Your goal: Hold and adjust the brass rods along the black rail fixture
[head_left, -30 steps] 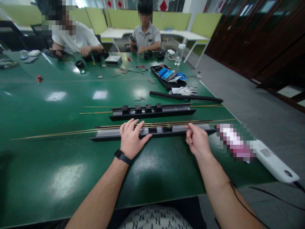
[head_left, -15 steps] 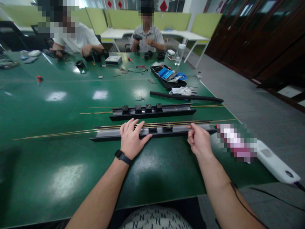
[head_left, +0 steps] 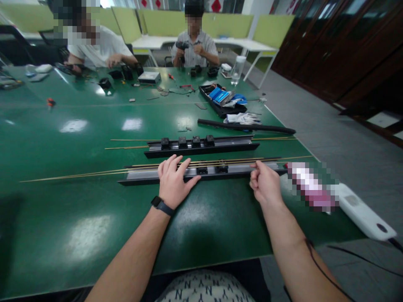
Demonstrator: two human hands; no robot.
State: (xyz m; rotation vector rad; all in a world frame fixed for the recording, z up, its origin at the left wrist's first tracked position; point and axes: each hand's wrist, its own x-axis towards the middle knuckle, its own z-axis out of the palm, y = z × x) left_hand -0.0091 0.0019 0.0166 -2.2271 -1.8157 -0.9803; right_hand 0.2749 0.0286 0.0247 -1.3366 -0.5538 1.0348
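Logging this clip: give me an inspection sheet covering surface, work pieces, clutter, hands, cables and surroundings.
Surface: glossy green tabletop.
Work pieces: brass-coloured rods along the near channel; far channel bears four black blocks.
Clutter: black tray, white gloves, black tube, white device.
Hands: left hand spread over the rods and near channel; right hand curled at the rods, grip unclear.
Cables: dark cables, lower right.
Surroundings: two people opposite, green partitions.

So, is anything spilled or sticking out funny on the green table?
The gold rods stick out past both ends of the nearer black channel, so they look too long for it. No spill shows.
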